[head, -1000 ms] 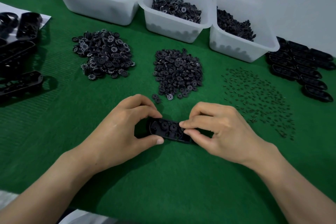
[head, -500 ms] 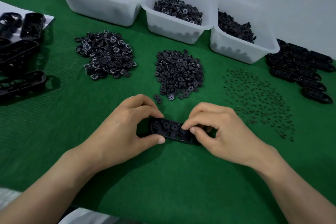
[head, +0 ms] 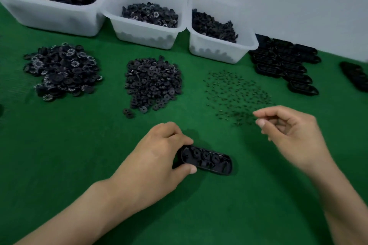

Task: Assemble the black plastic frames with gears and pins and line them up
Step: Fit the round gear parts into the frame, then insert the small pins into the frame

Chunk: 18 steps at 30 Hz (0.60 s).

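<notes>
Green mat covers the whole table, with a pale wall behind it.

Large white bin at the far left holds a heap of black frame parts. Middle bin is just beside it and holds gears, some with white teeth. Right bin touches the middle bin and is full of small black pieces, too small to tell what kind.

Left hand rests on the mat near centre. It grips the left end of the frame, with the thumb on the near edge and the curled fingers over the far edge.

Right hand is raised off the mat, right of the frame and apart from it, at the near edge of the pins. It is motion-blurred. Its fingers are curled, and the thumb and forefinger tips are close together but not clearly meeting. Cannot tell if a pin is between them.

Lined-up frames sit side by side in rows at the far right, just beside the right bin. A few more frames lie at the right edge.

Big-gear pile is on the left of the mat, many gears showing white teeth. Small-gear pile is at centre, well apart from it. Pins lie scattered thin to the right of the small gears.

The frame lies flat on the mat, open side up, long axis left to right and tilted slightly. Several round gears are seated inside it. Its right end is free.

Two stray gears lie just off the near left of the small-gear pile.
</notes>
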Tool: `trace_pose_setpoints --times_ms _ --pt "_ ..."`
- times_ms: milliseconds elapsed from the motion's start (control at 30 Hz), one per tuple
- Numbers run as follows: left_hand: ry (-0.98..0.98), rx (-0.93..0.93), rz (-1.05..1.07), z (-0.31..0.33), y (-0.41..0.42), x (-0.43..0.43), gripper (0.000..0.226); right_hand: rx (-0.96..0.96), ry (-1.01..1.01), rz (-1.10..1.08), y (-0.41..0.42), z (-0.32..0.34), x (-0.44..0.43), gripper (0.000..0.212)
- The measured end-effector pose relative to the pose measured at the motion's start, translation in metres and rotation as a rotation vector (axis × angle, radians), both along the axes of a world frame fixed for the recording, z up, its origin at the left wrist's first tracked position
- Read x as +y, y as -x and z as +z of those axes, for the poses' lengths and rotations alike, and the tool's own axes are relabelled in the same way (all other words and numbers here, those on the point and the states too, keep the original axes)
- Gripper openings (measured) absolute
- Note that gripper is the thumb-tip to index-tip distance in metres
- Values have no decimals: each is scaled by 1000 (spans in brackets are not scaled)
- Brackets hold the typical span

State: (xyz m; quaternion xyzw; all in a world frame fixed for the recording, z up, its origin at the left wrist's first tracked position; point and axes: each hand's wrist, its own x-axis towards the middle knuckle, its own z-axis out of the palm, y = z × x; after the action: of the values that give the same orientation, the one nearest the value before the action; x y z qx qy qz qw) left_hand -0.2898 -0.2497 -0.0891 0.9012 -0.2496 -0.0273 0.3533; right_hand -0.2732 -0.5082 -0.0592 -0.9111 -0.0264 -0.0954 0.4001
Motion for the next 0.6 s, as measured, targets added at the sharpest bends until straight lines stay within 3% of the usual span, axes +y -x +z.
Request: trace_pose_setpoints --times_ms 333,600 --pt "-15 -8 -54 -3 -13 -79 44 102 104 -151 -4 -4 -64 29" --pt "3 21 -39 -10 -17 -99 52 153 337 21 -10 0 -70 15"
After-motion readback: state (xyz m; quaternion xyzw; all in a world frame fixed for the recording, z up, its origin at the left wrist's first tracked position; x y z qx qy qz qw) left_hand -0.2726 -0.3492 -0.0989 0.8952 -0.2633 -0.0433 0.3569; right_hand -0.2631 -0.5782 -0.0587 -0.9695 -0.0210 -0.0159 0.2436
